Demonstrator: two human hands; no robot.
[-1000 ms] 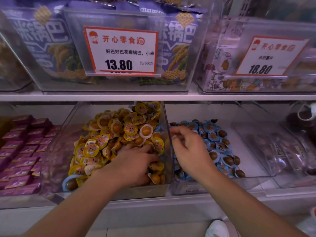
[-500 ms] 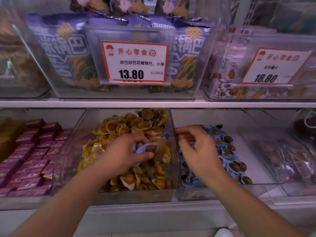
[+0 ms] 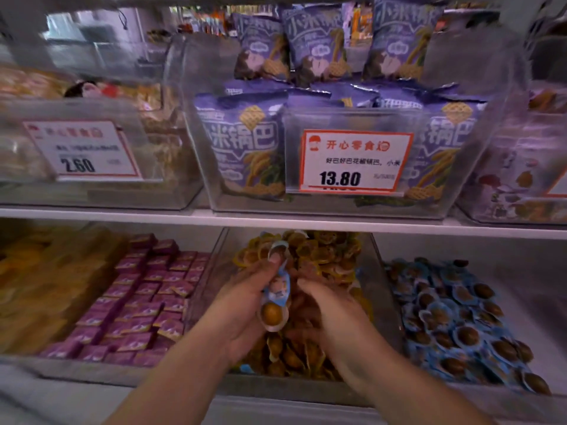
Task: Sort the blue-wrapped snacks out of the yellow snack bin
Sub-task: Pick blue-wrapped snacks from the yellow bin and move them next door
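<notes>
A clear bin on the lower shelf holds a heap of yellow-wrapped snacks. My left hand is over this bin and grips a blue-wrapped snack with a round brown piece showing at its bottom; a second blue wrapper sticks up above my fingertips. My right hand is in the same bin just right of that snack, fingers curled down into the yellow heap; whether it holds anything is hidden. Another blue wrapper shows at the bin's front.
The clear bin to the right holds several blue-wrapped snacks. Left of the yellow bin lie purple boxed snacks. The shelf above carries bins of purple bags with price tags 13.80 and 2.60.
My right hand left the blue bin and came into the yellow bin. My left hand lifted a blue-wrapped snack up out of the heap. The camera swung left.
</notes>
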